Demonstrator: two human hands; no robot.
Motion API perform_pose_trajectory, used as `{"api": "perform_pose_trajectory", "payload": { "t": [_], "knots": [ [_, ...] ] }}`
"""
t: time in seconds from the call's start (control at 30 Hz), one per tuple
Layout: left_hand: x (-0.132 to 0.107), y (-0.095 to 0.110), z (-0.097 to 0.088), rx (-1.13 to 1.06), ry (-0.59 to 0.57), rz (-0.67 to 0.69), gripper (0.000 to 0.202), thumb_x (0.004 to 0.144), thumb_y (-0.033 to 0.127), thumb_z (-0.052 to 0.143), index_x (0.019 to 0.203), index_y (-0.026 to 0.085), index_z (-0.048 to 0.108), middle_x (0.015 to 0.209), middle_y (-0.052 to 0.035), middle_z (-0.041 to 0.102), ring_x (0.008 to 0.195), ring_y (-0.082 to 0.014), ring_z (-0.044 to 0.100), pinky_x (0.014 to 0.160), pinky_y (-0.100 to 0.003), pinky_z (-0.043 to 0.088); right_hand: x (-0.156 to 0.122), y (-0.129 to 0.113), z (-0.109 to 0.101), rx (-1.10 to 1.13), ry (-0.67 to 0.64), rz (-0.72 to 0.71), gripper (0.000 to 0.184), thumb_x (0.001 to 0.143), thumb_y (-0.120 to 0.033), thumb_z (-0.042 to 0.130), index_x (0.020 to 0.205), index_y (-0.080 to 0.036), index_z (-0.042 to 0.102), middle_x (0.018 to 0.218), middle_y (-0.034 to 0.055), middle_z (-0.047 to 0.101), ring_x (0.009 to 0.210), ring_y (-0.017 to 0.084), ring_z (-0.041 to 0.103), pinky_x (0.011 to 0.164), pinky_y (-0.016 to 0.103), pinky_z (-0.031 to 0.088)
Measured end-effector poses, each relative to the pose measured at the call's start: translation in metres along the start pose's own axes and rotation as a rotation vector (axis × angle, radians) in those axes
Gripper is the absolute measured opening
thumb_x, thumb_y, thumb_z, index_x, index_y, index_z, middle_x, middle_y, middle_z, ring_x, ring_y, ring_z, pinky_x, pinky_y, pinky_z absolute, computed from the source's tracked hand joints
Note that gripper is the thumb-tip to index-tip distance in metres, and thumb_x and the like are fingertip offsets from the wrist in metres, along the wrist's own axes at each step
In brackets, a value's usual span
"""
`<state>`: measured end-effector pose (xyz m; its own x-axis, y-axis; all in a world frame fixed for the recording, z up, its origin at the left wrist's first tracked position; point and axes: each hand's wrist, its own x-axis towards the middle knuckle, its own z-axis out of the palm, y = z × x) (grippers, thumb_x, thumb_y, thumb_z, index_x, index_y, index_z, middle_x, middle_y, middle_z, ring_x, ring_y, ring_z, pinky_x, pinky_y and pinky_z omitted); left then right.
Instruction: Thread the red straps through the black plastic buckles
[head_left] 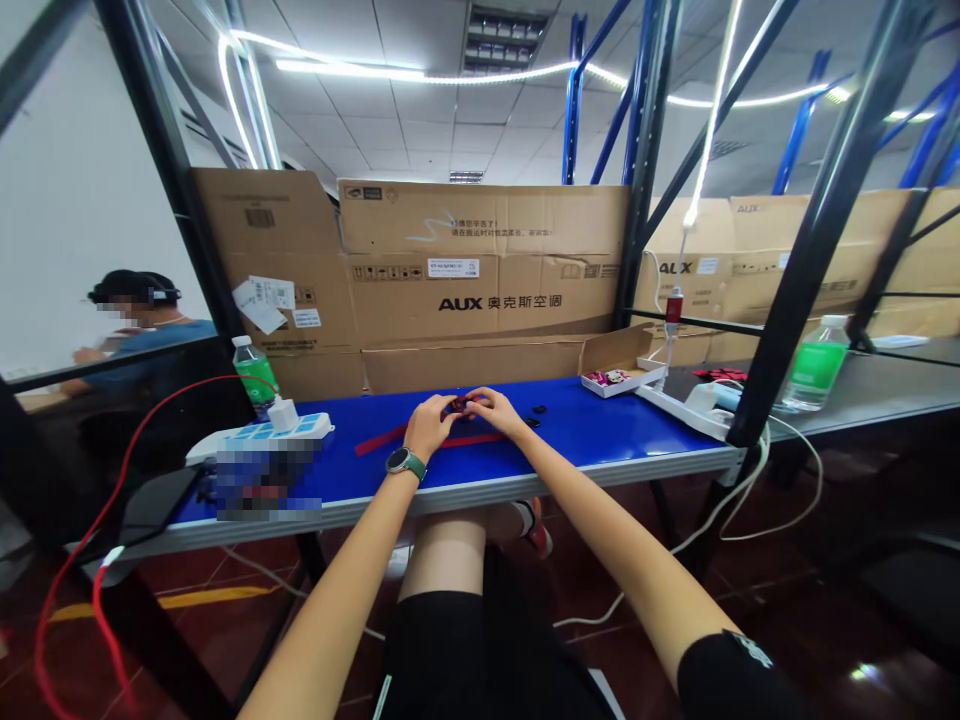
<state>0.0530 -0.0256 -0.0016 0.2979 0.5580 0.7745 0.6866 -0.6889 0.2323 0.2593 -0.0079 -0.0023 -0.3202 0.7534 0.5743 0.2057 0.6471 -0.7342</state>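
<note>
Fingertips of our left hand and right hand close on a small dark-red object just above the blue table. Its long axis is too small to tell, and it sits midway between both hands. Our forearms angle inward. Small black pieces lie just right of the object, a red strip just below it.

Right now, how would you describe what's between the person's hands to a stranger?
From the AUX boxes, drop to the blue-topped table. Left hand and right hand meet above a red strap; it's the small dark-red object pinched between them, not the black pieces.
</note>
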Motion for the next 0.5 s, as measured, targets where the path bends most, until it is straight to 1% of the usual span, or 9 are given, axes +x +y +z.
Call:
{"api": "perform_pose_trajectory", "payload": {
  "t": [0.03,0.1,0.17,0.23,0.3,0.37,0.43,0.5],
  "knots": [
    [0.000,-0.004,0.000,0.031,0.042,-0.076,0.033,0.090,0.028,0.065,0.121,0.018,0.067,0.105,-0.0091,0.071,0.088,-0.0211,0.067,0.088,-0.033,0.052,-0.002,-0.002,0.001,-0.106,-0.031,-0.052,0.038,0.085,-0.047,0.068,0.108,-0.018,0.067,0.087,0.0048,0.074,0.081,0.019,0.070,0.081,0.032,0.052],
    [0.000,-0.012,0.001,0.089,0.105,-0.224,0.033,0.090,0.032,0.064,0.118,0.016,0.069,0.101,-0.0105,0.072,0.082,-0.0212,0.067,0.085,-0.033,0.051,-0.005,-0.006,0.003,-0.340,-0.180,-0.181,0.036,0.084,-0.045,0.073,0.107,-0.018,0.070,0.096,0.0073,0.073,0.088,0.020,0.068,0.084,0.032,0.050],
    [-0.001,-0.020,0.000,0.132,0.118,-0.331,0.029,0.092,0.033,0.060,0.111,0.015,0.072,0.100,-0.0121,0.074,0.083,-0.0227,0.068,0.083,-0.033,0.050,-0.007,-0.011,0.007,-0.545,-0.348,-0.301,0.033,0.084,-0.042,0.075,0.104,-0.016,0.072,0.100,0.0102,0.071,0.095,0.022,0.066,0.087,0.032,0.049],
    [-0.001,-0.024,-0.002,0.167,0.100,-0.404,0.028,0.096,0.032,0.052,0.101,0.016,0.074,0.097,-0.0135,0.075,0.086,-0.0247,0.069,0.082,-0.033,0.048,-0.008,-0.014,0.013,-0.708,-0.428,-0.377,0.024,0.089,-0.035,0.069,0.102,-0.015,0.073,0.100,0.0123,0.070,0.098,0.023,0.064,0.088,0.032,0.047],
    [-0.002,-0.025,-0.003,0.200,0.090,-0.457,0.033,0.098,0.032,0.045,0.093,0.017,0.074,0.092,-0.0144,0.075,0.086,-0.0260,0.069,0.080,-0.033,0.047,-0.008,-0.016,0.019,-0.833,-0.435,-0.400,0.017,0.094,-0.025,0.060,0.101,-0.014,0.071,0.099,0.0132,0.069,0.097,0.023,0.063,0.086,0.031,0.047],
    [-0.002,-0.025,-0.004,0.214,0.103,-0.488,0.034,0.098,0.032,0.043,0.092,0.017,0.073,0.090,-0.0147,0.075,0.085,-0.0262,0.069,0.078,-0.033,0.046,-0.009,-0.018,0.021,-0.895,-0.407,-0.379,0.017,0.094,-0.016,0.053,0.103,-0.013,0.067,0.099,0.0128,0.068,0.094,0.022,0.063,0.082,0.030,0.046],
    [-0.001,-0.024,-0.004,0.206,0.122,-0.490,0.032,0.098,0.030,0.042,0.096,0.017,0.072,0.091,-0.0146,0.075,0.086,-0.0255,0.069,0.077,-0.032,0.045,-0.010,-0.018,0.021,-0.886,-0.347,-0.338,0.020,0.092,-0.011,0.050,0.107,-0.013,0.063,0.099,0.0112,0.069,0.092,0.020,0.063,0.081,0.028,0.045],
    [0.000,-0.024,-0.003,0.197,0.128,-0.481,0.031,0.098,0.025,0.041,0.098,0.016,0.070,0.092,-0.0146,0.074,0.087,-0.0249,0.069,0.078,-0.031,0.045,-0.011,-0.018,0.018,-0.842,-0.253,-0.302,0.022,0.092,-0.011,0.049,0.112,-0.015,0.059,0.100,0.0091,0.069,0.091,0.019,0.063,0.081,0.026,0.043]
  ]
}}
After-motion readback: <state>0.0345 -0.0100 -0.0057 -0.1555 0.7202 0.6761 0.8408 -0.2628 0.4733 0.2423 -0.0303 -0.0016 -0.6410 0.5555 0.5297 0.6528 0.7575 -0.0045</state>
